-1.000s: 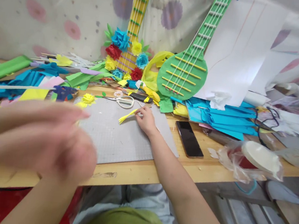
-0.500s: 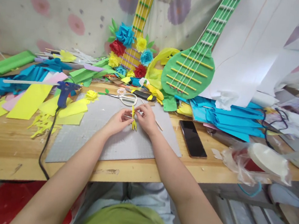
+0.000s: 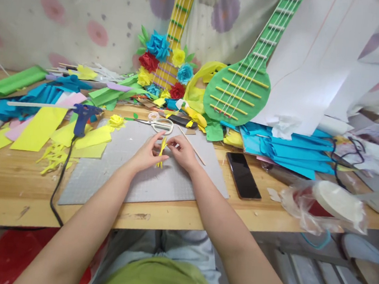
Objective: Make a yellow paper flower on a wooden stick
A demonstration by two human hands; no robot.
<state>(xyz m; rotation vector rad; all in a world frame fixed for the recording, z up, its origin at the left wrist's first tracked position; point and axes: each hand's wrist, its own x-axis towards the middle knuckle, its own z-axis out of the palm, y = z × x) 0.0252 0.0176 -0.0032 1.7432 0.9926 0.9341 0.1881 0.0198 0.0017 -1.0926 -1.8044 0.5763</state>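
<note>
Slightly leftward since the earlier frame, your narrow yellow fringed-paper strip sits gripped in your left hand, above the flat grey cutting mat; your right hand's fingertips bunch beside it, grip unclear.

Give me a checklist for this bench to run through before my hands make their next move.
1. Strip secured: ok, the left hand has it, thumb across it.
2. Right hand gripping the strip too: cannot tell; its fingers are right beside it.
3. Stick close by: ok, near the right hand.
4. Scissors out from under the hands: ok, they lie just beyond them.
5. Glue gun hot: cannot tell; it lies on the left.
6. Phone off the mat: ok, on the table to its right.
</note>
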